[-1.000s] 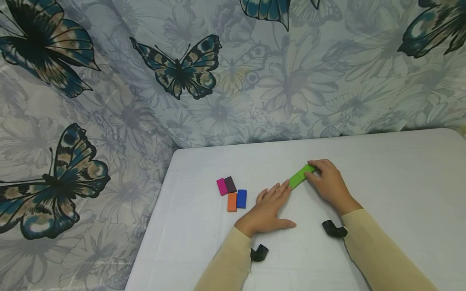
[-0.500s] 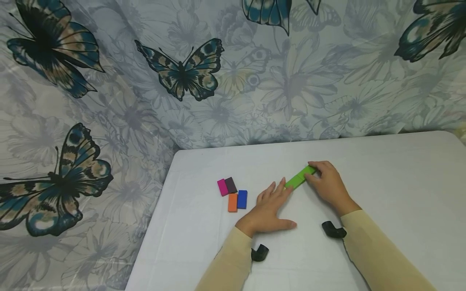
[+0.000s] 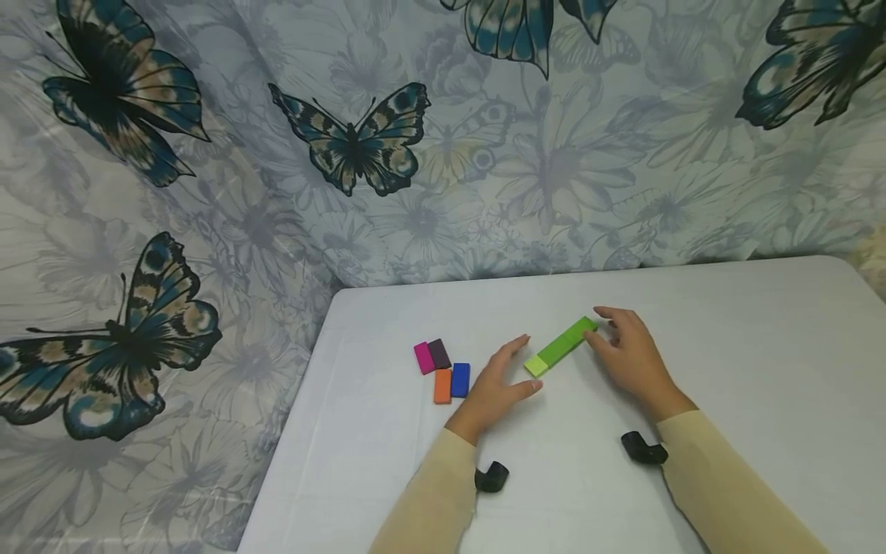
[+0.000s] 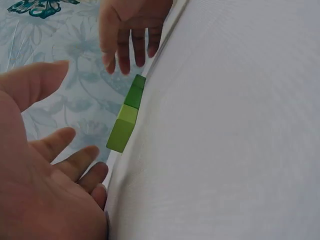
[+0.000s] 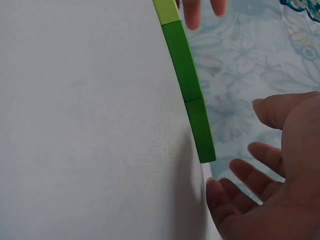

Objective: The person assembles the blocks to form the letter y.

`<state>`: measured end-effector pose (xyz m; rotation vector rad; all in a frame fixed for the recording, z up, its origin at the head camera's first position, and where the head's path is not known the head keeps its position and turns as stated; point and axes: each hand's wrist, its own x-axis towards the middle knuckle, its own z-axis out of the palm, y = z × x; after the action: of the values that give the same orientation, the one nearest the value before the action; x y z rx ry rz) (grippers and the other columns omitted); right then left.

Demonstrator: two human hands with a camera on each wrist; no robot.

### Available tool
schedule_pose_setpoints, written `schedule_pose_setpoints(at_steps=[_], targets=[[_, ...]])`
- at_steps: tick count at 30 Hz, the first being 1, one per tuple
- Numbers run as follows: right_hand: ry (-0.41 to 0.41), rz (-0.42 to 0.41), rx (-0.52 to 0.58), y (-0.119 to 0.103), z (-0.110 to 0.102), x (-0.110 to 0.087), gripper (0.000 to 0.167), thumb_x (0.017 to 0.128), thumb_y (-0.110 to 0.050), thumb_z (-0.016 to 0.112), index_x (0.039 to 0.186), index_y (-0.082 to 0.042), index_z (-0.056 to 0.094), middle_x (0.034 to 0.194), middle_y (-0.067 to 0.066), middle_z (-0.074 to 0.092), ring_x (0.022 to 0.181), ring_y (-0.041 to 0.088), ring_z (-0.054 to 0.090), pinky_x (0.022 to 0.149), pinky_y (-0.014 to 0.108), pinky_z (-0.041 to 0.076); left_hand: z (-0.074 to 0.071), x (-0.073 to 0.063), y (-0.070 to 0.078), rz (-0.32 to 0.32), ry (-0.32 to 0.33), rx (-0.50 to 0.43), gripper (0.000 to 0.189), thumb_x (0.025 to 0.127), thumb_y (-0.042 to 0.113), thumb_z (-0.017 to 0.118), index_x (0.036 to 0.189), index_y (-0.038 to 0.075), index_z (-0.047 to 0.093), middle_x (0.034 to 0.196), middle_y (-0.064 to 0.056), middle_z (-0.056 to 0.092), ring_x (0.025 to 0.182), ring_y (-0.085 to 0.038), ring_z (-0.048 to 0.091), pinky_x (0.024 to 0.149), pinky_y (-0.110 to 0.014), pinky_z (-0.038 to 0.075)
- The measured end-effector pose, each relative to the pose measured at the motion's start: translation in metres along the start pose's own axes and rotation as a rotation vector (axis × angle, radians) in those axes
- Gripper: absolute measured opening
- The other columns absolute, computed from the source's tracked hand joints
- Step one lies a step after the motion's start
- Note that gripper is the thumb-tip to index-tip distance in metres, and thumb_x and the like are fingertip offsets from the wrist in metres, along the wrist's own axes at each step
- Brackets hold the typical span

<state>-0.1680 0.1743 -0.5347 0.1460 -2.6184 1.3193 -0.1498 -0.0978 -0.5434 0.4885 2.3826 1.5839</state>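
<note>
A row of green blocks (image 3: 564,344) lies end to end and slanting on the white table. Its lower left end is a light green block (image 4: 121,128); darker green blocks (image 5: 183,62) make up the rest. My left hand (image 3: 493,390) is spread beside the light green end, thumb and fingers apart, with nothing held. Near the upper right end, my right hand (image 3: 634,362) has its fingers loosely bent. The right wrist view shows a gap between that hand (image 5: 280,170) and the row's end.
Left of the left hand lie a magenta block (image 3: 424,358), a dark block (image 3: 439,353), an orange block (image 3: 442,386) and a blue block (image 3: 460,380), close together. A butterfly-patterned cloth (image 3: 443,215) hangs behind the white table (image 3: 574,492).
My left hand has drawn back left off the row, uncovering the light green block. My right hand has let go of the far end and moved slightly right.
</note>
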Motion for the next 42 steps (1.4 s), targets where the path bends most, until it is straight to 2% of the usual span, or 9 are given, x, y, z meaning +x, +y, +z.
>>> schedule_pose_setpoints(at_steps=[4, 8, 14, 20, 28, 32, 38, 42], targets=[[-0.032, -0.030, 0.032, 0.001, -0.006, -0.009, 0.055, 0.111, -0.024, 0.067, 0.153, 0.008, 0.051, 0.151, 0.034, 0.047, 0.138, 0.055, 0.046, 0.102, 0.069, 0.049, 0.001, 0.004, -0.002, 0.022, 0.070, -0.087, 0.066, 0.103, 0.032, 0.074, 0.164, 0.022, 0.050, 0.163, 0.014, 0.049, 0.151, -0.009, 0.041, 0.124, -0.043, 0.034], [-0.065, -0.041, 0.066, 0.000, -0.009, -0.019, 0.058, 0.110, -0.025, 0.069, 0.155, 0.006, 0.050, 0.155, 0.033, 0.045, 0.142, 0.055, 0.042, 0.103, 0.072, 0.047, -0.004, 0.007, 0.000, 0.077, 0.129, -0.145, 0.053, 0.111, 0.030, 0.063, 0.160, 0.011, 0.053, 0.159, 0.003, 0.056, 0.146, -0.019, 0.051, 0.117, -0.040, 0.042], [-0.107, -0.067, 0.082, -0.003, -0.007, -0.034, 0.062, 0.108, -0.027, 0.072, 0.156, 0.004, 0.049, 0.158, 0.030, 0.045, 0.148, 0.053, 0.037, 0.110, 0.074, 0.038, -0.022, 0.003, 0.007, 0.131, 0.227, -0.290, 0.046, 0.117, 0.026, 0.050, 0.155, 0.001, 0.054, 0.149, -0.012, 0.064, 0.139, -0.036, 0.058, 0.110, -0.056, 0.048], [-0.202, -0.100, 0.069, -0.006, 0.004, -0.043, 0.068, 0.107, -0.032, 0.073, 0.160, 0.000, 0.046, 0.165, 0.026, 0.040, 0.155, 0.051, 0.030, 0.119, 0.072, 0.026, -0.044, -0.004, 0.002, 0.150, 0.305, -0.247, 0.048, 0.120, 0.034, 0.040, 0.153, 0.004, 0.056, 0.142, -0.014, 0.068, 0.132, -0.041, 0.062, 0.106, -0.063, 0.047], [-0.368, -0.237, -0.050, -0.016, 0.025, -0.055, 0.080, 0.105, -0.051, 0.072, 0.166, -0.008, 0.043, 0.177, 0.013, 0.027, 0.163, 0.043, 0.014, 0.122, 0.073, 0.022, -0.068, -0.018, -0.006, 0.126, 0.371, -0.195, 0.048, 0.120, 0.037, 0.038, 0.152, 0.008, 0.058, 0.137, -0.012, 0.072, 0.126, -0.036, 0.066, 0.105, -0.063, 0.048], [-0.418, -0.290, -0.119, -0.020, 0.030, -0.059, 0.086, 0.104, -0.059, 0.069, 0.169, -0.010, 0.040, 0.179, 0.011, 0.023, 0.164, 0.041, 0.011, 0.119, 0.075, 0.024, -0.076, -0.023, -0.014, 0.111, 0.372, -0.160, 0.049, 0.120, 0.035, 0.039, 0.154, 0.005, 0.056, 0.135, -0.009, 0.073, 0.125, -0.033, 0.066, 0.105, -0.062, 0.048], [-0.457, -0.298, -0.171, -0.023, 0.028, -0.060, 0.088, 0.103, -0.058, 0.071, 0.170, -0.009, 0.039, 0.179, 0.012, 0.021, 0.164, 0.041, 0.011, 0.119, 0.074, 0.025, -0.077, -0.029, -0.028, 0.066, 0.330, -0.164, 0.050, 0.119, 0.034, 0.045, 0.154, 0.000, 0.055, 0.136, -0.008, 0.073, 0.129, -0.030, 0.064, 0.113, -0.056, 0.045], [-0.475, -0.297, -0.186, -0.023, 0.027, -0.060, 0.089, 0.103, -0.057, 0.072, 0.169, -0.008, 0.040, 0.179, 0.012, 0.021, 0.164, 0.041, 0.010, 0.120, 0.073, 0.025, -0.076, -0.029, -0.031, 0.054, 0.297, -0.193, 0.043, 0.117, 0.021, 0.050, 0.152, -0.002, 0.057, 0.138, -0.009, 0.071, 0.132, -0.030, 0.062, 0.116, -0.050, 0.043]])
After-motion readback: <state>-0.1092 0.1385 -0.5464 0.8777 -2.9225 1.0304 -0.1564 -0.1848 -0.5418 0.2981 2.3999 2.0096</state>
